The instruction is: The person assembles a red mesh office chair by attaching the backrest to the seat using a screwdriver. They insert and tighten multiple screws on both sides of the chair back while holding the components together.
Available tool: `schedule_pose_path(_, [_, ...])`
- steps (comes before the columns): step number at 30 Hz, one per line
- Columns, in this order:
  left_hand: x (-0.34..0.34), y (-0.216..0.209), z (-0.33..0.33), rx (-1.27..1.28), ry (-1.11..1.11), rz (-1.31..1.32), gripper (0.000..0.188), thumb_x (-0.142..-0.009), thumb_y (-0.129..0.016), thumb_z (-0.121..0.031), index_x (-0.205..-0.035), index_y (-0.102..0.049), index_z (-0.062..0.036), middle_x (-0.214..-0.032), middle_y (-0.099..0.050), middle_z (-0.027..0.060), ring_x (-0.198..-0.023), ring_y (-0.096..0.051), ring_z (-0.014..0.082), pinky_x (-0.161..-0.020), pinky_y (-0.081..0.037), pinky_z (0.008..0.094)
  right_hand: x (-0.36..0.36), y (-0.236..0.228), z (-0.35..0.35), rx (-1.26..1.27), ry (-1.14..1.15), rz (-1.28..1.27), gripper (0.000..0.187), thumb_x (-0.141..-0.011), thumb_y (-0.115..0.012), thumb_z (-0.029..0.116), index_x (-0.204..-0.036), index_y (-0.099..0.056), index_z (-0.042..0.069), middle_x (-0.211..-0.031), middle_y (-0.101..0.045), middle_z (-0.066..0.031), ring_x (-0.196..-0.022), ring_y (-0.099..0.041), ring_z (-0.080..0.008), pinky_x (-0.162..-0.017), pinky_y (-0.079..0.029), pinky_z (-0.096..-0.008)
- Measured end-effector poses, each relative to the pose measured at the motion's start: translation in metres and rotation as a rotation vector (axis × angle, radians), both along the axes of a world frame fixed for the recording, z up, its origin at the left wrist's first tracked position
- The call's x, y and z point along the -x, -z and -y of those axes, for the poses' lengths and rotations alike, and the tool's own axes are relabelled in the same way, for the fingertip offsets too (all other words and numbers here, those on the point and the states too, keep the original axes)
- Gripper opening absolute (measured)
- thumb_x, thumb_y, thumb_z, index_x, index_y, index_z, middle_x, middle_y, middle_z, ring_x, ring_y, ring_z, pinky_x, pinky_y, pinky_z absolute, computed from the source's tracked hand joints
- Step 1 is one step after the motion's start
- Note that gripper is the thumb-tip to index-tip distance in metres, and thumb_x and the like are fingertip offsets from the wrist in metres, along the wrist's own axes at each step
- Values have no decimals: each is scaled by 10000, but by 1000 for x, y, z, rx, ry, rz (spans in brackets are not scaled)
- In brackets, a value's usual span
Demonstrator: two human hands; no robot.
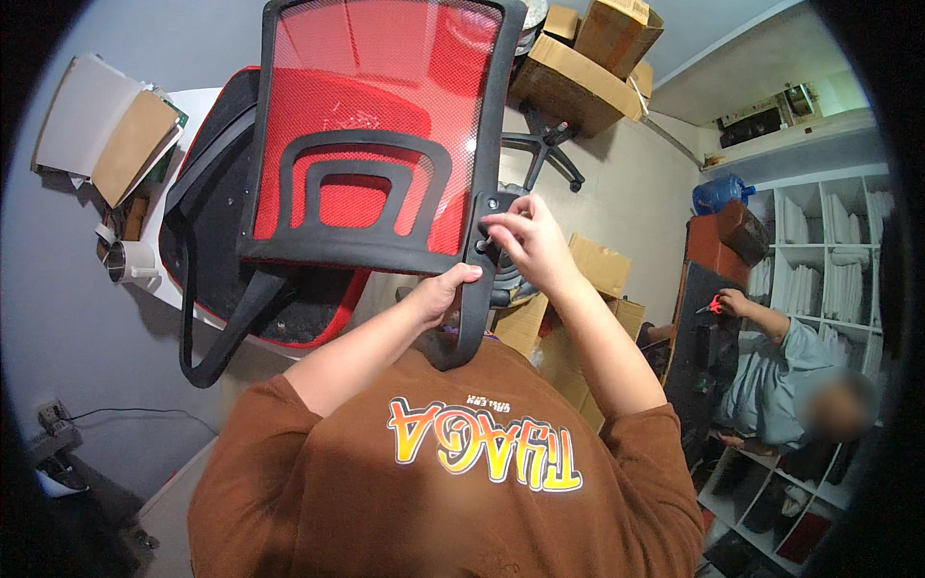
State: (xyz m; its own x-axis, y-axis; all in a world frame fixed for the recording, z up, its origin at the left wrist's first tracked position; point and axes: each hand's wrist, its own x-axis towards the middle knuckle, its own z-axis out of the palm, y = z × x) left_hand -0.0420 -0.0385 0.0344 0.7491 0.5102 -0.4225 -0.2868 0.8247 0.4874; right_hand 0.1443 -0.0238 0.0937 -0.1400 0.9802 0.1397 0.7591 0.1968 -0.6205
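A chair backrest (337,106) with red mesh and a black frame stands upright before me, over a red-and-black seat (289,332). My left hand (445,294) is closed round a black armrest (472,318) at the backrest's lower right corner, its thumb on top. Just above it, my right hand (525,241) has its fingers pinched at the frame's right side, next to a silver bolt (481,246). Whatever is in that pinch is too small to make out. Another bolt (493,204) sits higher on the same bracket. A second armrest (193,318) loops down at the left.
A white table (207,101) bears the seat, papers and a metal cup (130,262). Cardboard boxes (578,82) and a black wheeled chair base (546,149) stand beyond. At right, another person holds red-handled scissors (711,306) near white shelves (819,241).
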Motion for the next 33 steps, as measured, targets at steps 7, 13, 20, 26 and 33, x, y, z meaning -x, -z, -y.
schedule_pose_path(7, [4,9,5,103,5,-3,349,-854,-569,-261,-1132,-570,-50,-956,-630,50,-821,-628,149,-732,-522,297,5,1,23,-118,20,66,203,-770,-723,271,-884,-699,105,-736,-578,-89,-704,-610,-270,-652,-501,-381])
schedule_pose_path(13, [2,23,8,65,-47,-58,310,-868,-570,-251,-1095,-591,-41,-925,-633,32,-814,-611,135,-756,-501,283,35,-22,24,135,33,365,288,-863,-552,287,-686,-640,78,-665,-629,-123,-671,-648,-312,-635,-513,-431])
schedule_pose_path(20, [4,27,10,20,-15,-47,289,-883,-580,-283,-1036,-637,-45,-934,-636,9,-817,-590,107,-763,-477,261,46,-36,19,401,25,415,365,-931,-419,304,-791,-626,37,-768,-654,-198,-760,-647,-382,-704,-516,-477])
schedule_pose_path(26, [3,34,9,-150,43,-77,508,-954,-459,-402,-1303,-485,-34,-1228,-569,112,-1100,-558,222,-968,-438,387,11,-37,22,291,-91,-55,193,-901,-470,111,-1039,-589,46,-995,-612,-176,-957,-582,-354,-815,-474,-405])
schedule_pose_path(33, [2,22,10,-99,-97,108,725,-914,-391,-640,-1332,-441,-49,-1249,-536,76,-1135,-529,168,-978,-427,337,1,-36,13,45,-429,115,242,-736,-728,103,-971,-673,119,-1007,-647,-42,-941,-620,-238,-788,-491,-362])
